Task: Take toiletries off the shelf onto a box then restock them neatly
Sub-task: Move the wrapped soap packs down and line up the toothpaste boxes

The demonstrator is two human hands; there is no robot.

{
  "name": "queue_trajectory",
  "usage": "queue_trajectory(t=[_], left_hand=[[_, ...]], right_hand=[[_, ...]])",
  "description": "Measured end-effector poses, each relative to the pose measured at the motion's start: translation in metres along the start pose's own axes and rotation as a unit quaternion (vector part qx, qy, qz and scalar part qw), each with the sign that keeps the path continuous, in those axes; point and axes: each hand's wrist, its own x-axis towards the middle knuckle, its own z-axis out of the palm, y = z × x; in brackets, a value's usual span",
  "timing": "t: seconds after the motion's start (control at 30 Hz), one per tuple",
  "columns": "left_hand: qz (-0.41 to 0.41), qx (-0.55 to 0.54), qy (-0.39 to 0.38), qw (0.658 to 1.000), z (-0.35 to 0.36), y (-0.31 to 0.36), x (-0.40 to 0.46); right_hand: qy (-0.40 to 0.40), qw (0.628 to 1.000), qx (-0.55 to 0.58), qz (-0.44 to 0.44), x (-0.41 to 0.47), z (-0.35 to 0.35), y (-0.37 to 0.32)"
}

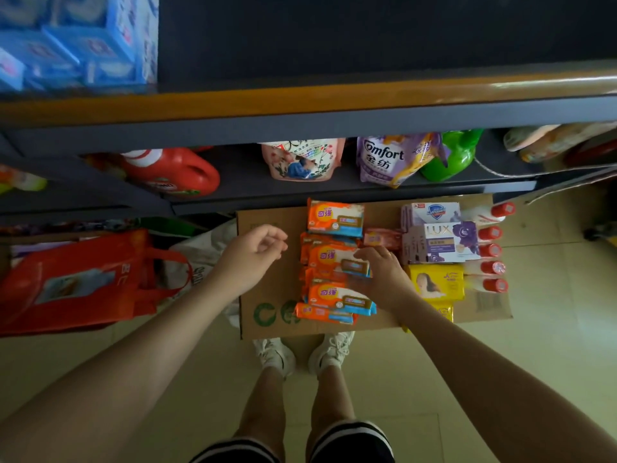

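A flat cardboard box (267, 228) lies on the floor below the shelves. On it sit several orange soap packs (335, 218) in a stack, a purple LUX box (440, 242), a white soap box (430, 212), a yellow pack (435, 282) and a row of red-capped white bottles (490, 250). My right hand (384, 272) rests on the orange packs in the middle of the stack, fingers curled over one pack; whether it grips it is unclear. My left hand (250, 252) hovers over the bare left part of the box, fingers loosely apart, holding nothing.
The upper shelf (334, 95) has an orange edge and blue boxes (76, 41) at its left. The lower shelf holds a red jug (173, 172), a floral pouch (302, 158), a Comfort pouch (384, 160) and a green bottle (450, 155). A red bag (76, 279) lies left.
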Motion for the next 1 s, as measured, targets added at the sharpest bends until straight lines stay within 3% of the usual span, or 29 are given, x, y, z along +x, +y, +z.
queue_trajectory(t=[0.17, 0.27, 0.37, 0.43, 0.5, 0.63, 0.67, 0.8, 1.0], left_hand=[[0.080, 0.001, 0.016, 0.997, -0.027, 0.035, -0.006], [0.181, 0.045, 0.070, 0.980, -0.052, 0.060, -0.014], [0.301, 0.189, 0.205, 0.912, -0.085, 0.085, -0.021], [0.340, 0.277, 0.264, 0.859, -0.106, 0.097, -0.023], [0.334, 0.352, 0.267, 0.833, -0.124, 0.103, -0.020], [0.225, 0.392, 0.205, 0.868, -0.152, 0.107, -0.007], [0.231, 0.408, 0.214, 0.857, -0.155, 0.108, -0.007], [0.341, 0.418, 0.349, 0.767, -0.158, 0.118, 0.001], [0.287, 0.435, 0.444, 0.729, -0.173, 0.087, 0.044]], right_hand=[[0.090, 0.987, 0.095, -0.090, -0.008, -0.043, -0.043], [0.128, 0.973, 0.119, -0.151, -0.014, -0.079, -0.080], [0.183, 0.943, 0.194, -0.196, -0.017, -0.120, -0.122], [0.201, 0.924, 0.242, -0.216, -0.017, -0.149, -0.153], [0.204, 0.908, 0.273, -0.243, -0.012, -0.170, -0.179], [0.217, 0.910, 0.231, -0.266, 0.009, -0.178, -0.208], [0.228, 0.911, 0.210, -0.271, 0.014, -0.176, -0.213], [0.299, 0.901, 0.138, -0.283, 0.046, -0.190, -0.228], [0.292, 0.933, 0.100, -0.183, 0.160, -0.218, -0.253]])
